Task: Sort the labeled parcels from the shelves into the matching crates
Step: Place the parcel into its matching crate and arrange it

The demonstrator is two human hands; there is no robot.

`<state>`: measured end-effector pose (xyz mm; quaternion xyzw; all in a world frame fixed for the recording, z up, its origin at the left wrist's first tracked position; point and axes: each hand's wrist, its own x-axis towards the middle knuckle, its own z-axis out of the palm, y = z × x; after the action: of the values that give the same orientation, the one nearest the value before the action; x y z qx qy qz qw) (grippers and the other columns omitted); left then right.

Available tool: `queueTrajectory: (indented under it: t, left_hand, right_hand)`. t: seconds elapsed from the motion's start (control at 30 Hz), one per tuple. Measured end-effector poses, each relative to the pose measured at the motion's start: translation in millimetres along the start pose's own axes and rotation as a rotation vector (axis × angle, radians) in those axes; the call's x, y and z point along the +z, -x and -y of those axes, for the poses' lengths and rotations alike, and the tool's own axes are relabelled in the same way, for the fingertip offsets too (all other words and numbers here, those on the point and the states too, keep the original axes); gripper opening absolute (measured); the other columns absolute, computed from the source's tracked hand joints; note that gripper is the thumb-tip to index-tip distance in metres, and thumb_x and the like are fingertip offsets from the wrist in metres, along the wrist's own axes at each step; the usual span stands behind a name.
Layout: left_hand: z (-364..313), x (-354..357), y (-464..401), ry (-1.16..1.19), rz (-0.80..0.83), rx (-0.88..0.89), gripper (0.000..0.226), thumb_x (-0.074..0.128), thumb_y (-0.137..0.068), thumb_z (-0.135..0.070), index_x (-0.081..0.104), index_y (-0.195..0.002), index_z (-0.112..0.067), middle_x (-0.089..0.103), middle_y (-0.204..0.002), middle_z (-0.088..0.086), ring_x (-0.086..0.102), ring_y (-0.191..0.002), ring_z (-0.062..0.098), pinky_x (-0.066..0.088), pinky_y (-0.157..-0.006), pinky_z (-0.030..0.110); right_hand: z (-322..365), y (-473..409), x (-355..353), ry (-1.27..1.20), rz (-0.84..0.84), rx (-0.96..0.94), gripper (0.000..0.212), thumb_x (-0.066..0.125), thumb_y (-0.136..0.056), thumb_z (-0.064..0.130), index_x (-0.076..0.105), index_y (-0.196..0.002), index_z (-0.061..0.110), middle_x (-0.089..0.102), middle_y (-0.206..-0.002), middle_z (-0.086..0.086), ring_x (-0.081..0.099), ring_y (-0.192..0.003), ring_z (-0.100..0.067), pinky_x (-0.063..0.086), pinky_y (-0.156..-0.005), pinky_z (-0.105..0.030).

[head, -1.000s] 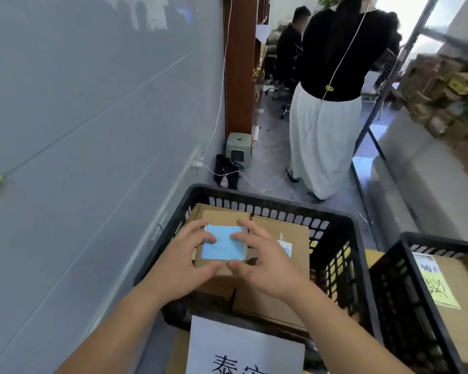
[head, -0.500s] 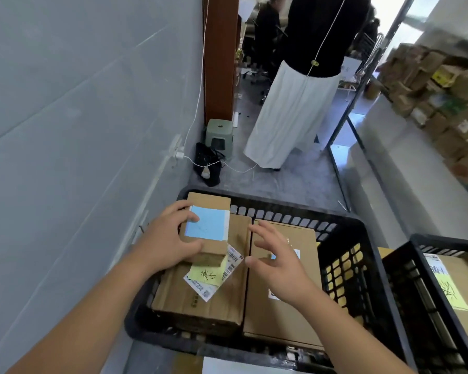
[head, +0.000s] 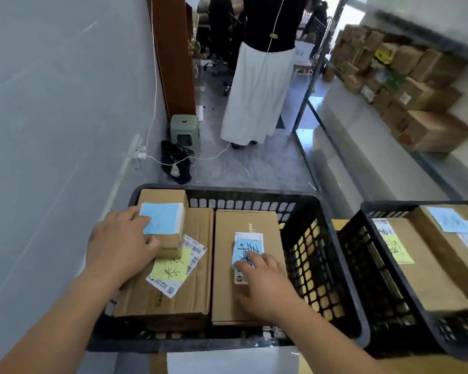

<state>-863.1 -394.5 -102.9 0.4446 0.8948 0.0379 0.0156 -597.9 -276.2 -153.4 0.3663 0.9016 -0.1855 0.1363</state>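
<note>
Left hand (head: 119, 247) gripping small blue-labelled parcel (head: 161, 222), long axis seemingly toward far crate (head: 254, 197) wall; right hand (head: 265, 287) flat, relaxed.

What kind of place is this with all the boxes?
Probably a parcel sorting room: black crates hold labeled cardboard parcels, and more boxes fill a shelf on the right.

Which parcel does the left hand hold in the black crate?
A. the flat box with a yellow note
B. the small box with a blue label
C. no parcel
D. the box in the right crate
B: the left hand grips the small box with a blue label, which rests on the larger carton in the black crate.
</note>
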Motion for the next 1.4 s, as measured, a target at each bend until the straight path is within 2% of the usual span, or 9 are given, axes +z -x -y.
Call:
queueTrajectory:
  t: [0.13,0.23,0.43,0.57,0.67,0.77,0.97,1.1,1.4]
  left_hand:
    - [-5.6,-3.3,5.8,-0.009,-0.018,-0.012,0.047,0.06,-0.085,-0.038,0.068,-0.128,-0.021,0.054,-0.145,0.003,0.047,-0.126,0.032,0.048,-0.095,0.05]
    - [-19.0,-6.8,19.4,0.018,-0.036,-0.016,0.048,0.059,-0.087,-0.037,0.066,-0.131,-0.02,0.052,-0.147,0.006,0.044,-0.128,0.033,0.046,-0.101,0.052]
    - [-79.9,-16.7,69.2,0.086,-0.069,0.145,0.052,0.054,-0.084,-0.046,0.069,-0.127,-0.021,0.054,-0.145,0.012,0.046,-0.129,0.037,0.044,-0.102,0.054]
    - [-143.8,-23.3,108.1,0.071,-0.036,0.272,0.056,0.063,-0.083,-0.046,0.064,-0.134,-0.021,0.054,-0.147,0.008,0.048,-0.13,0.033,0.042,-0.107,0.051]
    - [-194.4,-21.9,145.5,0.101,-0.012,0.331,0.065,0.051,-0.078,-0.052,0.065,-0.133,-0.021,0.057,-0.142,0.008,0.051,-0.126,0.033,0.045,-0.103,0.049]
    - [-249.8,-22.2,185.2,0.15,0.028,0.41,0.064,0.051,-0.082,-0.052,0.057,-0.141,-0.029,0.05,-0.15,0.003,0.044,-0.135,0.029,0.043,-0.108,0.047]
    - [-365.9,-18.9,265.0,0.166,0.074,0.632,0.063,0.055,-0.095,-0.052,0.038,-0.153,-0.036,0.033,-0.161,-0.005,0.03,-0.146,0.022,0.033,-0.116,0.041]
    - [-437.6,-13.4,311.1,0.172,0.116,0.779,0.066,0.05,-0.095,-0.06,0.031,-0.155,-0.039,0.031,-0.161,-0.007,0.028,-0.146,0.021,0.032,-0.117,0.041]
    - [-591.2,-2.2,392.0,0.124,0.184,1.12,0.068,0.046,-0.095,-0.062,0.026,-0.156,-0.041,0.027,-0.164,-0.005,0.024,-0.149,0.022,0.027,-0.119,0.042]
  right_hand:
    - [-6.3,2.1,-5.7,-0.019,0.017,-0.027,0.066,0.059,-0.094,0.039,0.033,-0.154,0.034,0.02,-0.166,-0.001,0.017,-0.15,-0.031,0.018,-0.122,-0.053]
    - [-13.9,15.6,-9.7,-0.084,-0.05,-0.055,0.066,0.059,-0.096,0.044,0.032,-0.156,0.035,0.022,-0.167,0.001,0.017,-0.153,-0.026,0.018,-0.125,-0.05]
    - [-47.2,87.0,-21.5,-0.127,-0.14,-0.036,0.065,0.059,-0.096,0.047,0.034,-0.155,0.033,0.025,-0.166,0.003,0.018,-0.152,-0.024,0.022,-0.124,-0.049]
    - [-86.7,154.9,-30.4,-0.155,-0.232,0.01,0.067,0.058,-0.096,0.051,0.034,-0.156,0.034,0.022,-0.167,0.005,0.017,-0.153,-0.022,0.022,-0.124,-0.047]
    - [-123.1,215.8,-31.4,-0.173,-0.256,0.065,0.065,0.057,-0.098,0.051,0.034,-0.157,0.034,0.021,-0.167,0.006,0.016,-0.153,-0.022,0.023,-0.124,-0.048]
    - [-163.5,279.3,-27.4,-0.193,-0.284,0.142,0.066,0.059,-0.097,0.05,0.035,-0.156,0.034,0.02,-0.167,0.006,0.018,-0.153,-0.022,0.026,-0.123,-0.049]
    - [-242.7,404.5,-5.9,-0.27,-0.362,0.338,0.066,0.058,-0.096,0.053,0.034,-0.156,0.038,0.022,-0.167,0.009,0.021,-0.151,-0.018,0.028,-0.121,-0.041]
    - [-287.1,478.2,7.9,-0.327,-0.418,0.459,0.068,0.057,-0.097,0.052,0.032,-0.158,0.036,0.021,-0.168,0.007,0.021,-0.152,-0.017,0.028,-0.122,-0.039]
    - [-356.8,602.6,35.1,-0.368,-0.535,0.7,0.067,0.056,-0.097,0.05,0.032,-0.158,0.035,0.027,-0.165,0.008,0.025,-0.15,-0.018,0.029,-0.119,-0.037]
